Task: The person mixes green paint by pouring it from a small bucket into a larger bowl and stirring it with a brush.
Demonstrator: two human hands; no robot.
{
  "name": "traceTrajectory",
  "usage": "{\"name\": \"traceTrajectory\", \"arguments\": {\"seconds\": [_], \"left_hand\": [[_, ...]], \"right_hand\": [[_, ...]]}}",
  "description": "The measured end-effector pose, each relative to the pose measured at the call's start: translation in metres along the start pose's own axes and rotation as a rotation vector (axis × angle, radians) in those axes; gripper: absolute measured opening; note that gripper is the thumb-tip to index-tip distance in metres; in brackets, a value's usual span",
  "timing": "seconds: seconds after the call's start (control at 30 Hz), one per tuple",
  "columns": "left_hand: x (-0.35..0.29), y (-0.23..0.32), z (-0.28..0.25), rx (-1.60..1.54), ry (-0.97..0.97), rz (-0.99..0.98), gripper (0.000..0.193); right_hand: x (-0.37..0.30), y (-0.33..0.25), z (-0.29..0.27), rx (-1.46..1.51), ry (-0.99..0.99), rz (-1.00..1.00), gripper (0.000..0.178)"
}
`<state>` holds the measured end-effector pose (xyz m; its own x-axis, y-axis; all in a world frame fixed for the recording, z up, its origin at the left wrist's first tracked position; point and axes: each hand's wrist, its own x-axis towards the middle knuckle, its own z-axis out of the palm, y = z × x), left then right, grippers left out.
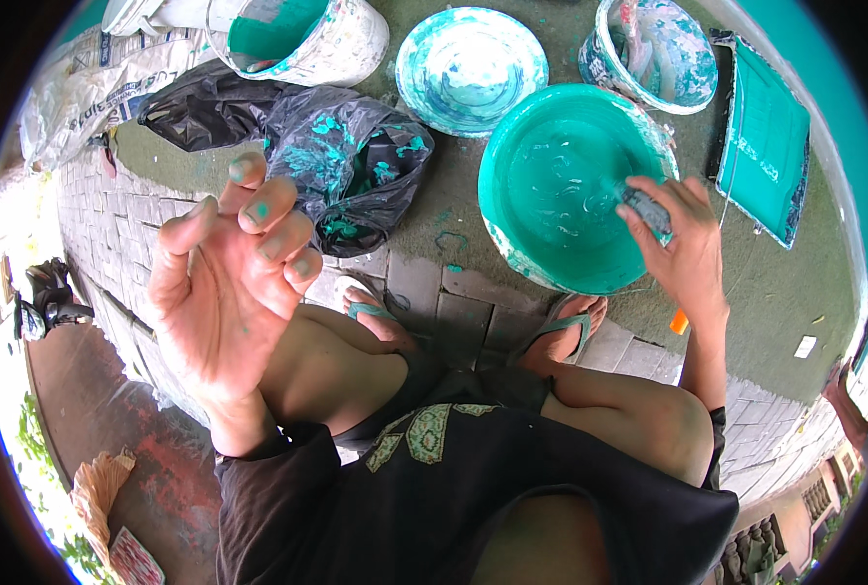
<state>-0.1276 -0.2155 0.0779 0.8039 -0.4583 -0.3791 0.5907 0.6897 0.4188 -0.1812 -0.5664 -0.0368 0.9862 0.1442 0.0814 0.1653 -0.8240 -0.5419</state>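
My right hand (683,234) is closed around a grey, paint-smeared object (647,211) over the right side of a round tub (493,210) of green paint. Its lower end is blurred toward the paint, so I cannot tell its exact kind. My left hand (234,292) is raised at the left with the palm up. Its fingers are apart and slightly curled, with green paint on the fingertips and nothing in it. Beyond it lies a crumpled black plastic bag (297,127) spattered with green.
A white-and-green basin (414,58) stands behind the tub. A white bucket (356,44) with green inside tilts at the back left. A paint-stained bucket (600,68) and a green paint tray (761,146) are at the right. An orange piece (680,322) shows by my right wrist.
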Motion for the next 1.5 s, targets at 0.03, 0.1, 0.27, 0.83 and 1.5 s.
{"name": "traceTrajectory", "arguments": {"seconds": [0.03, 0.1, 0.27, 0.83, 1.5], "left_hand": [[0.0, 0.0, 0.0, 0.002, 0.001, 0.0, 0.035], [0.001, 0.0, 0.001, 0.0, 0.001, -0.002, 0.035], [-0.002, 0.0, 0.0, 0.002, 0.003, 0.006, 0.035], [0.0, -0.002, 0.002, 0.023, -0.004, 0.002, 0.034], [0.0, -0.001, 0.003, -0.008, 0.007, -0.002, 0.035]], "right_hand": [[0.003, 0.004, 0.002, -0.053, 0.023, -0.018, 0.027], [0.007, 0.014, 0.006, -0.164, 0.068, -0.051, 0.028], [0.001, 0.021, 0.015, -0.122, 0.041, -0.023, 0.027], [-0.018, 0.03, 0.049, 0.086, -0.095, -0.069, 0.025], [-0.012, 0.038, 0.045, -0.041, 0.052, -0.094, 0.027]]}}
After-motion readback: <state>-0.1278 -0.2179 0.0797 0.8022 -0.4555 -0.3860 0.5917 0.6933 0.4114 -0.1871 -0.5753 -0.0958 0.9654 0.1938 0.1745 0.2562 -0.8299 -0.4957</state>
